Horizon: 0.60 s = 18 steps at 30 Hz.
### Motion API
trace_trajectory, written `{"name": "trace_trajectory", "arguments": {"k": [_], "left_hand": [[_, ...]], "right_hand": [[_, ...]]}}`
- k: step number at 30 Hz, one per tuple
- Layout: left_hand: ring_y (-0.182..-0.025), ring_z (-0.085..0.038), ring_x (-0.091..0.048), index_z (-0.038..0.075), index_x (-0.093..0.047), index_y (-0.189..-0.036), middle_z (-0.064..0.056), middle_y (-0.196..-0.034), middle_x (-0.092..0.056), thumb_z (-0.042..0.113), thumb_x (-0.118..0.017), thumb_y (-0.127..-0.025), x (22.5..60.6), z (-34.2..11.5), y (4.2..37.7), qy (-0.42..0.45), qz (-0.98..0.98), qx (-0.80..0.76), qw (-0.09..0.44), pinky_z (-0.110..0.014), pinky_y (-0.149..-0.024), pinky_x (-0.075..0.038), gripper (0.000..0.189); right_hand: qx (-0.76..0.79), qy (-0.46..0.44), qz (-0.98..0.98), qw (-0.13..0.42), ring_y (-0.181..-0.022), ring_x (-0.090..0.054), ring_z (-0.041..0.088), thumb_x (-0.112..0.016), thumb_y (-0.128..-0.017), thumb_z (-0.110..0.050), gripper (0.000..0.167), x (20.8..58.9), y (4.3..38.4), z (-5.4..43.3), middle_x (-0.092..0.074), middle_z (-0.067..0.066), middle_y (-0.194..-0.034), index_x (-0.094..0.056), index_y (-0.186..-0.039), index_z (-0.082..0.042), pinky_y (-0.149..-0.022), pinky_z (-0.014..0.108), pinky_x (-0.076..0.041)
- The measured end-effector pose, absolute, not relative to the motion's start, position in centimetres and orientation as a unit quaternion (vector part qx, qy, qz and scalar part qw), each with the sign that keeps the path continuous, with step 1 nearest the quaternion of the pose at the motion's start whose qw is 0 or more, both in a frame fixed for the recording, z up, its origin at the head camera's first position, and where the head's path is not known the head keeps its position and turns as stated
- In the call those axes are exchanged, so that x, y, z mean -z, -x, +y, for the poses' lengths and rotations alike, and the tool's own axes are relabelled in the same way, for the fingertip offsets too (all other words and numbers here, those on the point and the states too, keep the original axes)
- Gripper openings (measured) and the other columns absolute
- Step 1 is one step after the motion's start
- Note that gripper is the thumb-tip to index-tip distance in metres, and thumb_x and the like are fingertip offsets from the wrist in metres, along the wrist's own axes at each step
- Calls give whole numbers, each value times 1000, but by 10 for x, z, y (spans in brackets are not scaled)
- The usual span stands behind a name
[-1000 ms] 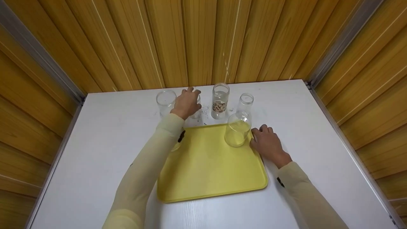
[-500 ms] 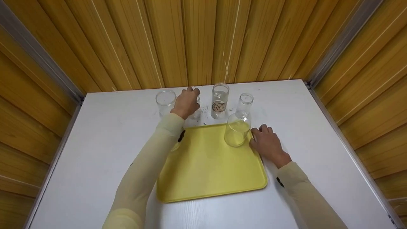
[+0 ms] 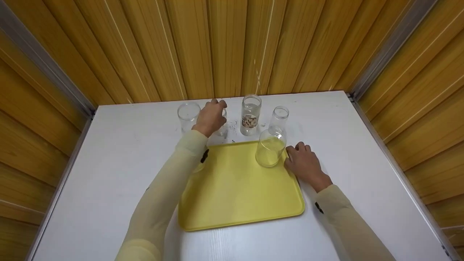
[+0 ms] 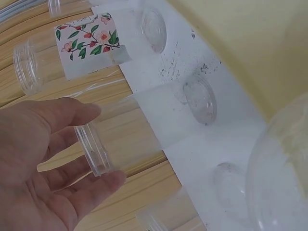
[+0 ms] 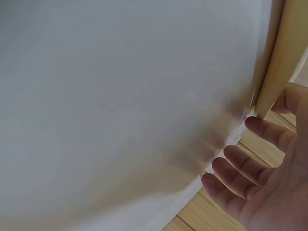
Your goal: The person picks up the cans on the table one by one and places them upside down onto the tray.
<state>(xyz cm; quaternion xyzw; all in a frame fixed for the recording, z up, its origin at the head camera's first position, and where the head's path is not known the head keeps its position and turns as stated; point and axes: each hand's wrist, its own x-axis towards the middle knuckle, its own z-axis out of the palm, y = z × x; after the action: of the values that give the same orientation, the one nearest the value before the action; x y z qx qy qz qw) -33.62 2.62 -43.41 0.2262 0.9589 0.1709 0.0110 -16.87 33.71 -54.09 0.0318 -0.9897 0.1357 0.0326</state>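
My left hand (image 3: 211, 116) reaches down over a clear jar (image 4: 139, 125) at the back of the table. In the left wrist view, its thumb and fingers pinch the threaded rim from opposite sides, with the jar upright on the tabletop. To the right stands a clear jar with a floral label (image 3: 249, 121). A wider clear jar (image 3: 188, 115) is on the left. My right hand (image 3: 305, 163) is at the yellow tray's (image 3: 243, 195) far right corner. In the right wrist view, the tray's edge lies between its thumb and index finger, the other fingers fairly straight.
A large clear jar (image 3: 270, 150) stands on the tray's far right corner. Just behind it is a narrow clear jar (image 3: 280, 117). Another clear vessel (image 3: 199, 167) on the tray is mostly hidden by my left arm. Wood-patterned walls (image 3: 228, 50) border the white table (image 3: 108, 174).
My left hand has shifted very slightly left, with its fingers drawn closer around the jar's rim. The right hand, tray and other jars look the same.
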Motion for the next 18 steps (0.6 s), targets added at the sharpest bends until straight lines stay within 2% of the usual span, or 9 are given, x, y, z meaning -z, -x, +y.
{"name": "trace_trajectory", "arguments": {"k": [18], "left_hand": [[-116,-38,-65,-1,-65,-138,-24,-132,-62,6,-75,-95,431,4,330,-229,939,-256,-7,-47,-98,-54,44]], "right_hand": [[-129,-29,-991,32,-103,-52,43,-59,-101,-24,39,540,170,339,-54,24,-116,-66,-132,-2,-80,61,-50]]}}
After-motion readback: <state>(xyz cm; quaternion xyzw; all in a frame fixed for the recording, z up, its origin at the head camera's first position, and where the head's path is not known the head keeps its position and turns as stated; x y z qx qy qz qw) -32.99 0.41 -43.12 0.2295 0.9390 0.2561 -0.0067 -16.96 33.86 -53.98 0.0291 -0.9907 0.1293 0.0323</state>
